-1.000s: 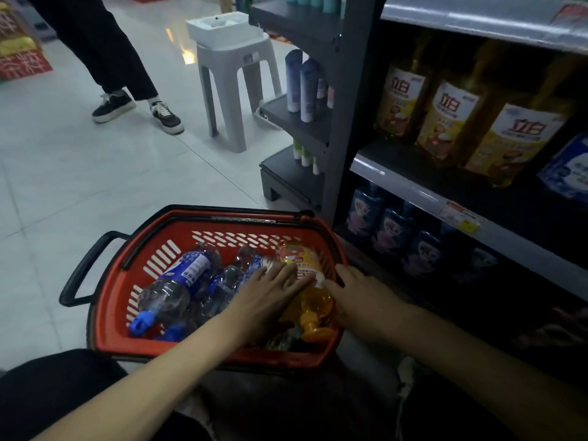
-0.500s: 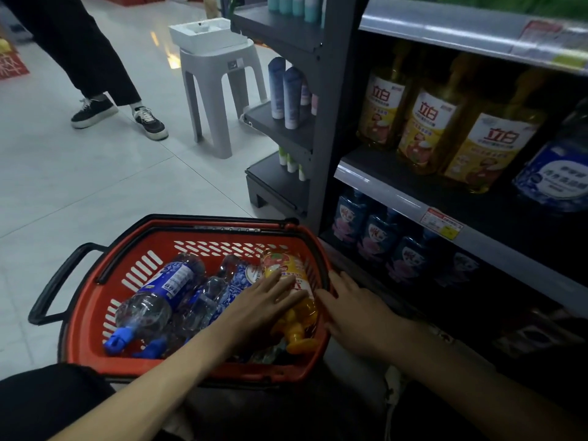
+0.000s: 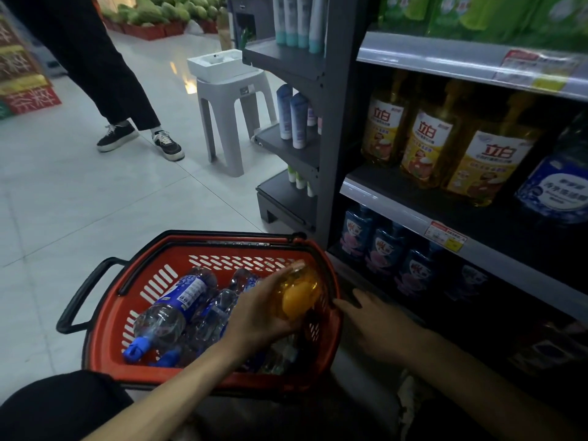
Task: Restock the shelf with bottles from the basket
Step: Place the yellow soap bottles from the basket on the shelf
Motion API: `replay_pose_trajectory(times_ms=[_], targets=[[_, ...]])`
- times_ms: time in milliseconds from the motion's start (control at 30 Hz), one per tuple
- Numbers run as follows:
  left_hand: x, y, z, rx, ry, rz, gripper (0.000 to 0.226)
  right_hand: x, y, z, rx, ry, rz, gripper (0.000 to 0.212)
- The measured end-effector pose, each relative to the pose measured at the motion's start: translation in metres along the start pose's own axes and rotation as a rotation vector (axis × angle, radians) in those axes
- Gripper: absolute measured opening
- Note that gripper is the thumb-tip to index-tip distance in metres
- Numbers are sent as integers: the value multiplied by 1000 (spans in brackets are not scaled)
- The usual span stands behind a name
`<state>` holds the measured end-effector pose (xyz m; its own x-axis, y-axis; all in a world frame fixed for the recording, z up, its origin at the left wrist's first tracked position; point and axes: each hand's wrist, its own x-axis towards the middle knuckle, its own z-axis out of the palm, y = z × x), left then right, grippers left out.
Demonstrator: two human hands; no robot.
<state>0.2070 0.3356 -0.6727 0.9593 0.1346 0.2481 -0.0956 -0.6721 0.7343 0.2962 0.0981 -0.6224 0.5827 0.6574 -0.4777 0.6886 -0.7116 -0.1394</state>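
Note:
A red basket [image 3: 149, 278] with black handles sits on the floor in front of my knees. Inside lie several clear water bottles [image 3: 173, 303] with blue caps and blue labels. My left hand [image 3: 257, 313] grips a yellow-orange bottle [image 3: 299, 294], raised at the basket's right side. Just outside the basket's right rim, my right hand [image 3: 378, 329] hovers with relaxed fingers and holds nothing. The dark shelf [image 3: 397, 205] stands to the right, with yellow detergent bottles [image 3: 426, 144] on the middle level and blue bottles [image 3: 385, 249] on the bottom level.
A grey plastic stool [image 3: 232, 113] carrying a white box stands on the tiled floor beyond the basket. A person in black trousers and dark sneakers [image 3: 140, 138] stands at upper left. A narrow end rack [image 3: 292, 144] holds tubes.
My left hand has closed round the yellow-orange bottle and lifted it off the pile toward the basket's right rim. My right hand has drawn back a little from the bottle.

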Motion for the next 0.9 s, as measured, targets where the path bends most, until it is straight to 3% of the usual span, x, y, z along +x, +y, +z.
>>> replay_pose_trajectory(times_ms=[100,167,267,400,467,533,633,733,900], targets=[[8,23,-1,-217,211,-305,68,7,-4,3,58,160,-34,74],[12,30,-5,-444,268,-491,54,13,-10,3,97,265,-54,84],[15,44,-15,-662,291,-620,50,22,-22,2,139,397,-85,99],[23,65,-26,-800,331,-725,25,33,-37,1,205,515,-53,112],[27,72,-32,-829,334,-758,32,38,-41,5,204,567,-17,118],[31,80,-37,-843,334,-779,53,45,-45,8,261,630,-28,119],[36,91,-38,-901,354,-789,54,56,-51,7,341,767,22,117],[42,104,-37,-935,356,-728,65,61,-53,-8,414,911,67,103],[44,115,-35,-786,282,-529,69,65,-34,-29,738,882,56,72]])
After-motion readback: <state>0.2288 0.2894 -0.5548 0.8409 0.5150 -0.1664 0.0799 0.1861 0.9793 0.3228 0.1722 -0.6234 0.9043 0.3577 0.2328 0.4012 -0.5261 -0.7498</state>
